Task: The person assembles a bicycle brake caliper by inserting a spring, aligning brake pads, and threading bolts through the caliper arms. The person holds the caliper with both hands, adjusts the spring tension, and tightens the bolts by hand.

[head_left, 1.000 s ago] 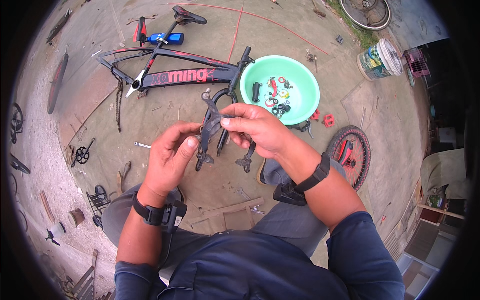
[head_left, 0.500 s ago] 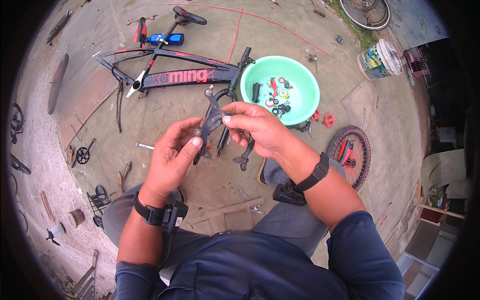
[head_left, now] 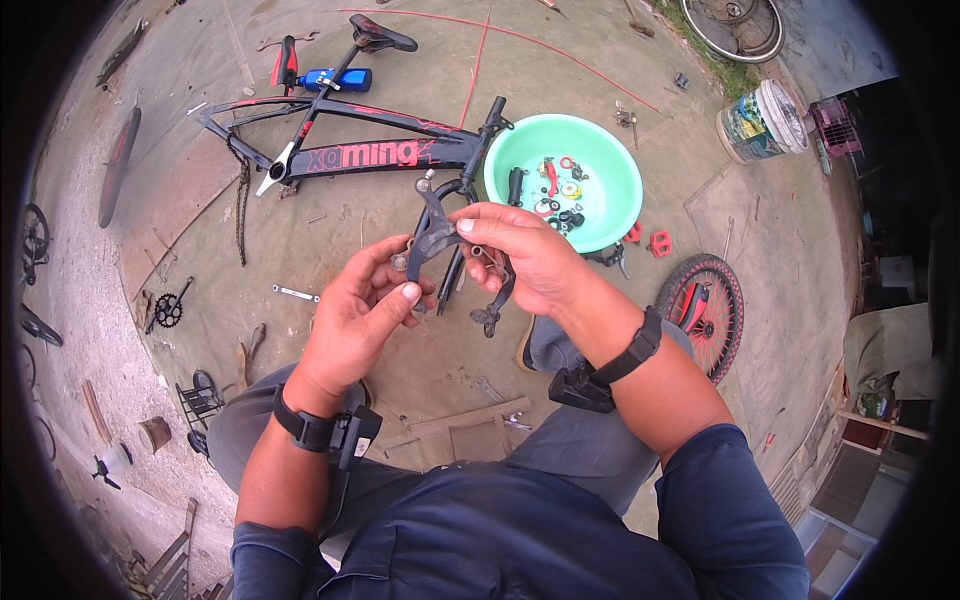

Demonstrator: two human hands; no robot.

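Observation:
A dark metal bicycle brake caliper (head_left: 434,238) is held up between my hands, in front of the bike's fork. My right hand (head_left: 525,255) pinches it near its middle, thumb on top. One curved arm of the caliper hangs below those fingers, with a knobby end. My left hand (head_left: 360,305) has its thumb and fingers closed around the caliper's left lower end, beside a round bolt head. Part of that end is hidden by the fingers. Just beyond lies a black and red bicycle frame (head_left: 390,153) with saddle and fork attached, its wheels off.
A mint-green basin (head_left: 625,215) holding small bike parts stands beyond my right hand. Red pedals (head_left: 660,243) and a spoked wheel (head_left: 705,320) lie to the right. At left are a crankset (head_left: 170,308), a wrench (head_left: 296,293) and pliers (head_left: 250,355). A bucket (head_left: 755,125) stands far right.
The caliper has turned slightly in my hands, and its lower left end shows less below my left thumb. My left hand has shifted a little to the right.

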